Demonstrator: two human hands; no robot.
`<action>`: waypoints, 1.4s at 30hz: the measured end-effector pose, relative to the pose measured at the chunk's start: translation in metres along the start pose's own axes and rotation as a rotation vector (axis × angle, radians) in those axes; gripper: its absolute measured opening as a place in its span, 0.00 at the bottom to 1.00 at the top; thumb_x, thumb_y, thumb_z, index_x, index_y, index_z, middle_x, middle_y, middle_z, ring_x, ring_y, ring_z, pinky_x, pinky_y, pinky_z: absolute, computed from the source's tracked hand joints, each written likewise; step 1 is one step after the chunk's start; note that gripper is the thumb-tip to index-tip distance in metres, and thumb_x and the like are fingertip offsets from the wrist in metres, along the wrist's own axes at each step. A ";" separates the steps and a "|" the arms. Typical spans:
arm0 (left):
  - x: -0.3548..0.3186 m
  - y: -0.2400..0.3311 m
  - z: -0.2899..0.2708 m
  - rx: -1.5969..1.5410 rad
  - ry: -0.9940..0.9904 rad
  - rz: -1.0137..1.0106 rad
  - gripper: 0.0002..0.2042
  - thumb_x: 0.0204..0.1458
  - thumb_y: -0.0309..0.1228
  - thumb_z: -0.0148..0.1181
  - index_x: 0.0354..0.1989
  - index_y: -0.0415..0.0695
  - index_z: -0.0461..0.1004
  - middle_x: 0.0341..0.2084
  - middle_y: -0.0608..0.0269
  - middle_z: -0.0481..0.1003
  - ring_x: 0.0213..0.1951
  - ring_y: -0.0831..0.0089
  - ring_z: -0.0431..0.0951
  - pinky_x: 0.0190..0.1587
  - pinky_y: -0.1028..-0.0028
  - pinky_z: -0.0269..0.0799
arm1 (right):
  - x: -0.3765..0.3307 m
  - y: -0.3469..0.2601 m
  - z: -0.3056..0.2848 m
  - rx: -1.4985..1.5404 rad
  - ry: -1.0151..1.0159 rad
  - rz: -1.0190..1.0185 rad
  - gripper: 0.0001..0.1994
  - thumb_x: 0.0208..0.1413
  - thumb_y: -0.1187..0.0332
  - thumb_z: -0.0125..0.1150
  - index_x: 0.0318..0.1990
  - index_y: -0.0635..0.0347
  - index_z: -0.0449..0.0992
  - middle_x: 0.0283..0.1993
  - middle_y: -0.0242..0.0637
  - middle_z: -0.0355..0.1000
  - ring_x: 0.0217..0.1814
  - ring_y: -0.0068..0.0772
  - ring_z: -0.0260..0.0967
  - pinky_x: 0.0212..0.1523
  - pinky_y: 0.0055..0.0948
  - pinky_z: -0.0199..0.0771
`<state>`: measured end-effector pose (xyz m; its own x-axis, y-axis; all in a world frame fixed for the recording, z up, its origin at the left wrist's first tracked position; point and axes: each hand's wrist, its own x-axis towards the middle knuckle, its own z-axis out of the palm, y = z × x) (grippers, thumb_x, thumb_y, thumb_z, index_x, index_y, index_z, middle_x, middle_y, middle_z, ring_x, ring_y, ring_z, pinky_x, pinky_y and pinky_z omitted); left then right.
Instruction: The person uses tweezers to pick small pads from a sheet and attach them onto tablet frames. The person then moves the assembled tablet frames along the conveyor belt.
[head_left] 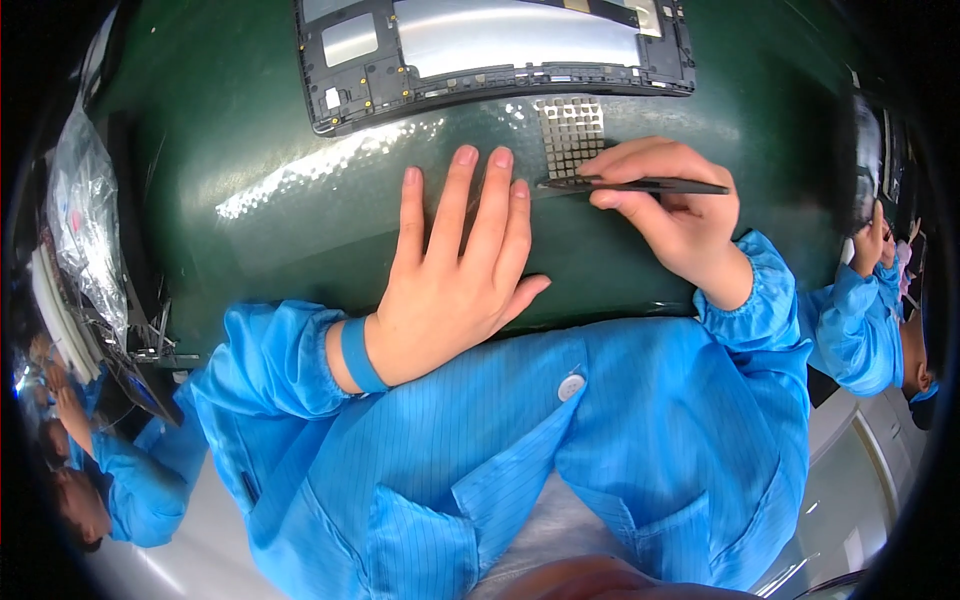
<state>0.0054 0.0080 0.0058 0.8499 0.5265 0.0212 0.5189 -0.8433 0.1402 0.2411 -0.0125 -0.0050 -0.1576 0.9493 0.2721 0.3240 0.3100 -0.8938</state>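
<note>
My right hand (680, 205) is closed round black tweezers (660, 186). Their tips point left, at the lower edge of a grid of small grey squares (572, 135). The squares sit on a clear plastic sheet (330, 185) that is laid across the green table. My left hand (450, 255) lies flat on the sheet with its fingers spread, left of the tweezer tips, and holds nothing. Whether a square is between the tips is too small to tell. Beyond the sheet is a black device frame (480, 80) with a silvery metal panel.
The green table (200, 120) has a clear plastic bag (85, 210) at its left edge. A dark panel (862, 160) stands at the far right. Co-workers in blue sleeves sit on the left (150, 490) and right (860, 330).
</note>
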 end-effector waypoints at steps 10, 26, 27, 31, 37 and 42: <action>-0.002 0.000 0.001 -0.019 -0.011 0.008 0.38 0.44 0.51 0.62 0.59 0.34 0.64 0.63 0.42 0.57 0.65 0.42 0.56 0.62 0.41 0.50 | 0.019 0.027 -0.067 0.044 0.275 -0.017 0.09 0.58 0.80 0.54 0.46 0.69 0.69 0.44 0.52 0.73 0.42 0.35 0.74 0.41 0.24 0.74; -0.003 0.001 0.002 -0.017 -0.004 -0.007 0.37 0.43 0.51 0.63 0.57 0.35 0.66 0.63 0.43 0.57 0.65 0.42 0.55 0.63 0.41 0.49 | 0.020 0.034 -0.070 0.014 0.212 -0.005 0.08 0.58 0.80 0.55 0.45 0.68 0.70 0.45 0.51 0.74 0.41 0.32 0.74 0.43 0.24 0.76; -0.003 0.001 0.002 -0.010 -0.003 -0.009 0.37 0.43 0.51 0.62 0.57 0.36 0.66 0.63 0.43 0.58 0.65 0.43 0.55 0.63 0.41 0.49 | 0.020 0.032 -0.067 -0.004 0.217 0.010 0.08 0.57 0.81 0.55 0.45 0.68 0.70 0.45 0.51 0.74 0.41 0.33 0.74 0.42 0.25 0.76; -0.003 0.000 0.001 -0.022 0.019 -0.028 0.38 0.42 0.52 0.62 0.58 0.38 0.66 0.63 0.45 0.59 0.64 0.44 0.57 0.63 0.42 0.50 | 0.020 0.022 -0.052 -0.159 0.224 -0.090 0.09 0.57 0.82 0.54 0.45 0.69 0.69 0.46 0.52 0.73 0.43 0.37 0.75 0.42 0.27 0.77; 0.000 -0.001 -0.002 -0.015 -0.005 -0.015 0.40 0.40 0.52 0.63 0.60 0.39 0.65 0.63 0.47 0.58 0.65 0.45 0.56 0.62 0.40 0.48 | -0.001 -0.003 -0.002 0.321 0.117 0.238 0.11 0.53 0.81 0.61 0.44 0.69 0.70 0.43 0.46 0.73 0.42 0.31 0.74 0.45 0.27 0.76; -0.002 -0.002 0.001 -0.038 -0.010 -0.015 0.41 0.39 0.52 0.63 0.60 0.38 0.65 0.64 0.47 0.57 0.65 0.44 0.54 0.62 0.38 0.46 | -0.002 -0.005 0.007 0.325 0.083 0.316 0.11 0.53 0.80 0.62 0.43 0.68 0.71 0.42 0.43 0.74 0.44 0.31 0.74 0.46 0.27 0.77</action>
<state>0.0032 0.0086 0.0047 0.8428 0.5381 0.0091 0.5283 -0.8303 0.1775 0.2332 -0.0164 -0.0037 -0.0186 0.9997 -0.0161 0.0324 -0.0155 -0.9994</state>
